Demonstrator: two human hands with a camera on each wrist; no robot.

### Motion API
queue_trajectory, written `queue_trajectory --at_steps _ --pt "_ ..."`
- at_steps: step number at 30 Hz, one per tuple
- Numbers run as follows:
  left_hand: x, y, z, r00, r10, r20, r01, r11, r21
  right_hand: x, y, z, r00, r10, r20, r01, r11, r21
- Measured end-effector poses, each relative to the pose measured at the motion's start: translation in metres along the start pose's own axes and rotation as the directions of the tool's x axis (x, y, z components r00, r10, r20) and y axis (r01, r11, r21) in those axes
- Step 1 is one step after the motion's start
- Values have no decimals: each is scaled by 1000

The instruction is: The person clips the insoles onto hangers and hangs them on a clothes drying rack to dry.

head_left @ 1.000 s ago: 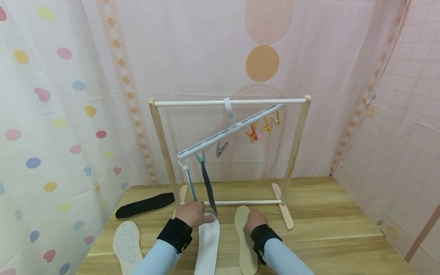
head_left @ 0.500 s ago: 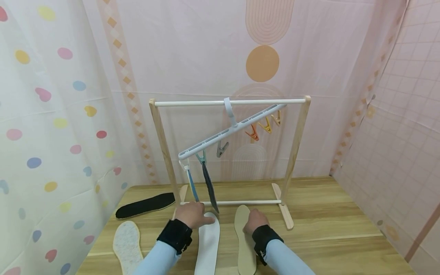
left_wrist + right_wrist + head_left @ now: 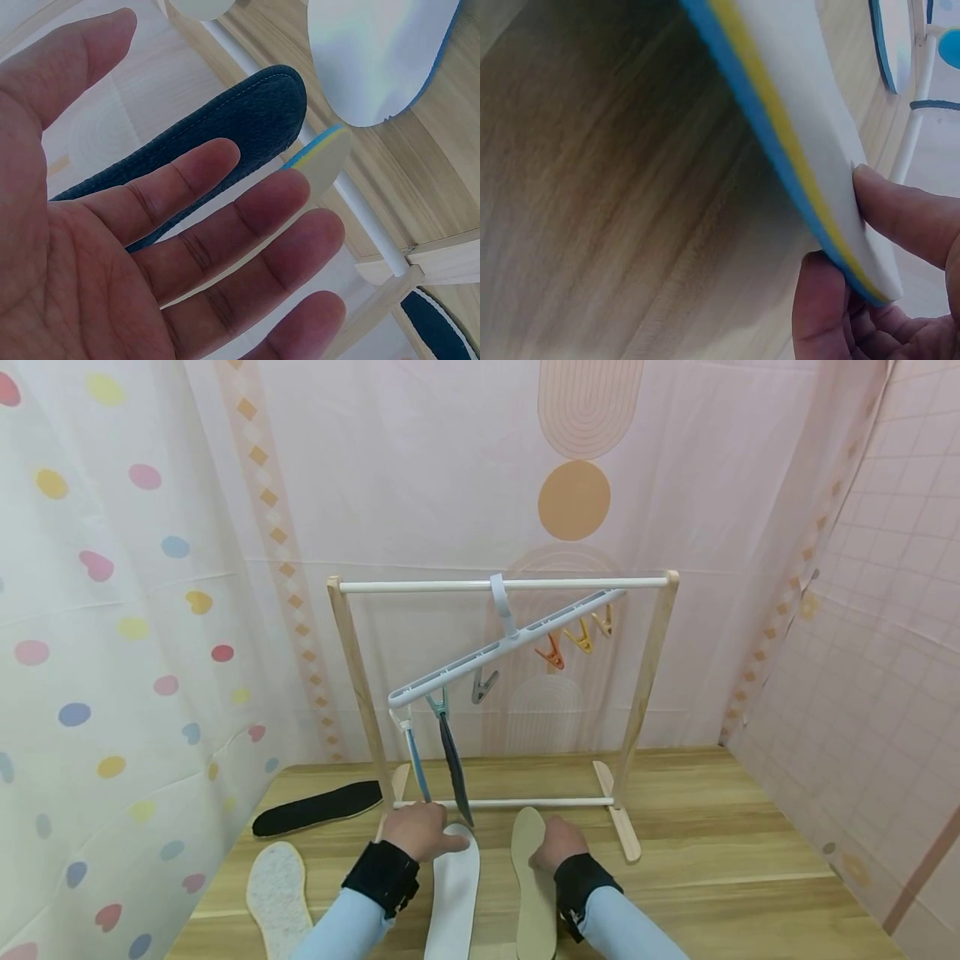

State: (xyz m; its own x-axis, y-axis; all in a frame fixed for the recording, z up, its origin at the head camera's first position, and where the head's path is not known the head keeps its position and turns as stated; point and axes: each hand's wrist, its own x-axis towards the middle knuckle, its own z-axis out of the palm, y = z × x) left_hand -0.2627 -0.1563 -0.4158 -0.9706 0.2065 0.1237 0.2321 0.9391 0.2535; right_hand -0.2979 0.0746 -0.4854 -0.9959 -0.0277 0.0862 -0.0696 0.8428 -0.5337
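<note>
Right fingers (image 3: pixel 821 300) are pinching the beige insole (image 3: pixel 536 906) by its edge | left fingers (image 3: pixel 232 225) are standing apart, empty, by the white insole (image 3: pixel 454 893) | beige insole is perhaps partly clearing the bench (image 3: pixel 720 893) | shallow pinch is risking a slip

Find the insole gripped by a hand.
The beige insole, immediately right of the white insole in the head view: the right hand pinches it, while no hand grips the others.

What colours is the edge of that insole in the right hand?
The insole's edge is striped blue and yellow, clearest in the right wrist view.
</note>
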Motion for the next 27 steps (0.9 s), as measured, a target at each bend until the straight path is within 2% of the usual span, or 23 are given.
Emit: queue_trajectory --at_steps 7,15,19,27 --pt "-1 0 1 1000 -1 -10 1 1000 11 2 1 1 1000 -1 -4 1 1000 0" --pt "-1 -1 2 1000 7 -14 -6 1000 15 3 4 -1 998 -69 -3 69 998 -1" --pt "-1 -1 1 1000 3 -9 -3 1000 8 0 1 -9 996 -93 0 93 995 35" --pt "-2 -4 2 1000 12 -7 -12 1000 3 -8 -8 -22 997 -82 10 80 991 111"
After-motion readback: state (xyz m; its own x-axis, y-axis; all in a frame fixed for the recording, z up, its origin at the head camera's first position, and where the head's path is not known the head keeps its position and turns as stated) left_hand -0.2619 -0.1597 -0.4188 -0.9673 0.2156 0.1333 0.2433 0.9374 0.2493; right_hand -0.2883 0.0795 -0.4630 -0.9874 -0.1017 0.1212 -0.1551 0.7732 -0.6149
